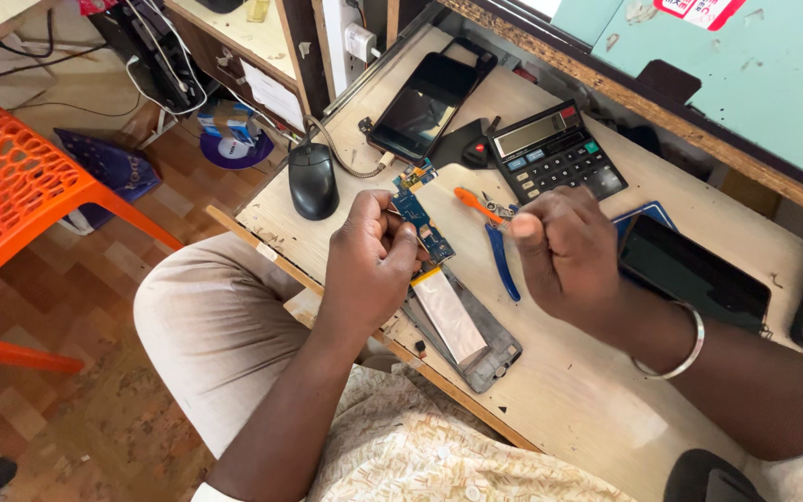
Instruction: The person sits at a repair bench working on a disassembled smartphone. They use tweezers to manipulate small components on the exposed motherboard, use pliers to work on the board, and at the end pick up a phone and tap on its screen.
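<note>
My left hand point(371, 265) is closed around a long blue circuit board point(425, 218), holding it above an opened phone body point(462, 330) that lies on the wooden desk point(569, 390) with its silver battery showing. My right hand point(564, 251) is raised beside the board with its fingers curled into a fist; whether anything small is pinched in it I cannot tell. A metal bangle sits on my right wrist. Between my hands lie pliers point(490, 232) with orange and blue handles.
A black mouse point(313, 179), a dark phone point(420, 104) on a cable, a black calculator point(557, 151) and another dark phone point(694, 271) on a blue case lie on the desk. An orange plastic chair point(11, 186) stands at the left.
</note>
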`<state>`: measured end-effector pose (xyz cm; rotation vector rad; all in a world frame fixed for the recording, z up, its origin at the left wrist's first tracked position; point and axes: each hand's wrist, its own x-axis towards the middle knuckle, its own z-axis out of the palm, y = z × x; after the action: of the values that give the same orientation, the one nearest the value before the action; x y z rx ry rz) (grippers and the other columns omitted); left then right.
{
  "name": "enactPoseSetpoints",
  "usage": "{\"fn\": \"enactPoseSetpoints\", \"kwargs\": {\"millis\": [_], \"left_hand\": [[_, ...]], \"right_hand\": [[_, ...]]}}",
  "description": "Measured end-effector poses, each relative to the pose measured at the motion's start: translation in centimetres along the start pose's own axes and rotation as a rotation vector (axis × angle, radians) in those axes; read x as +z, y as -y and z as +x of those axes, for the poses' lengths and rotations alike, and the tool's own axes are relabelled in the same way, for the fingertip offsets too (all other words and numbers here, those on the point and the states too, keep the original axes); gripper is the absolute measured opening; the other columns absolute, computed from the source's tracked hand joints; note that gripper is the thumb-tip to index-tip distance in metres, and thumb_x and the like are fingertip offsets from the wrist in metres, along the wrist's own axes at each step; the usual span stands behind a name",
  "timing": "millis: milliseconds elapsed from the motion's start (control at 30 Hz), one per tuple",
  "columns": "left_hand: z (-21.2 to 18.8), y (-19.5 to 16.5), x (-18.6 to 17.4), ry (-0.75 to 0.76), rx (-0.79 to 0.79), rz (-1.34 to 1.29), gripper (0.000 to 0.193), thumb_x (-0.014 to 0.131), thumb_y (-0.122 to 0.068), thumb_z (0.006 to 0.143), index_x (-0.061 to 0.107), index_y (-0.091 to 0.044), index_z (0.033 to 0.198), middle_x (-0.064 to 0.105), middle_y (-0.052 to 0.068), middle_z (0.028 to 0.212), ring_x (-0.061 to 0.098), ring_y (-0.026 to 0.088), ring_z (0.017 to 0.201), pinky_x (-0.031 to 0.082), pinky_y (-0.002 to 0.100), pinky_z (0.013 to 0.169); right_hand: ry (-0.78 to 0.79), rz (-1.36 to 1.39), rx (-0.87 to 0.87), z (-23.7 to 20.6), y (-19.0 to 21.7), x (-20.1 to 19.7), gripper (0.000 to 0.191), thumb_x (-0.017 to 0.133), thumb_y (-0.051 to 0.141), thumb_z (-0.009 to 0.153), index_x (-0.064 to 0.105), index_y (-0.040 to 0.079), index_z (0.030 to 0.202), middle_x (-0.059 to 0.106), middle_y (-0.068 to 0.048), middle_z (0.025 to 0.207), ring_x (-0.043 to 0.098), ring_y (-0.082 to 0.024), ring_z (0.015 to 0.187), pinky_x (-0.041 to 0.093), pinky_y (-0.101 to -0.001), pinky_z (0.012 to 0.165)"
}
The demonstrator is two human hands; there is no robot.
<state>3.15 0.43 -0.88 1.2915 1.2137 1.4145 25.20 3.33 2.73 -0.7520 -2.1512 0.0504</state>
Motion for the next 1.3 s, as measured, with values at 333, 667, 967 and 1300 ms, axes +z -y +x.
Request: {"fn": "enactPoseSetpoints", "kwargs": {"millis": [333, 667, 967, 1300], "left_hand": [[0.1, 0.1, 0.1, 0.005, -0.021, -0.054, 0.019, 0.053, 0.001, 0.097, 0.052, 0.002, 0.117, 0.07, 0.007, 0.089, 0.067, 0.007, 0.072, 0.057, 0.023, 0.063], [0.1, -0.1, 0.1, -0.012, 0.014, -0.024, 0.018, 0.055, 0.002, 0.097, 0.053, 0.002, 0.114, 0.07, 0.007, 0.086, 0.068, 0.007, 0.07, 0.057, 0.023, 0.062], [0.1, 0.0, -0.1, 0.0, 0.005, -0.032, 0.018, 0.055, 0.002, 0.097, 0.053, 0.002, 0.115, 0.07, 0.007, 0.087, 0.068, 0.007, 0.071, 0.057, 0.023, 0.062], [0.0, -0.1, 0.1, -0.003, 0.015, -0.031, 0.018, 0.055, 0.002, 0.097, 0.054, 0.002, 0.115, 0.07, 0.006, 0.088, 0.068, 0.007, 0.071, 0.058, 0.024, 0.063]], "right_hand": [[0.435, -0.137, 0.244, 0.5, 1.3, 0.1, 0.037, 0.075, 0.033, 0.088, 0.058, 0.009, 0.067, 0.052, -0.009, 0.05, 0.057, -0.031, 0.046, 0.045, -0.044, 0.047], [0.423, -0.515, 0.107, 1.5, 0.6, -3.0, 0.032, 0.076, 0.024, 0.078, 0.068, 0.006, 0.103, 0.068, -0.012, 0.093, 0.068, -0.034, 0.081, 0.05, -0.0479, 0.069], [0.59, -0.439, 0.263, 1.3, -1.4, -3.1, 0.021, 0.071, 0.009, 0.079, 0.066, 0.007, 0.098, 0.064, -0.014, 0.091, 0.067, -0.036, 0.08, 0.053, -0.0466, 0.073], [0.166, -0.345, -0.021, 2.1, 0.4, -4.4, 0.02, 0.076, -0.001, 0.086, 0.071, 0.007, 0.103, 0.069, -0.011, 0.101, 0.067, -0.031, 0.092, 0.054, -0.0409, 0.079]]}}
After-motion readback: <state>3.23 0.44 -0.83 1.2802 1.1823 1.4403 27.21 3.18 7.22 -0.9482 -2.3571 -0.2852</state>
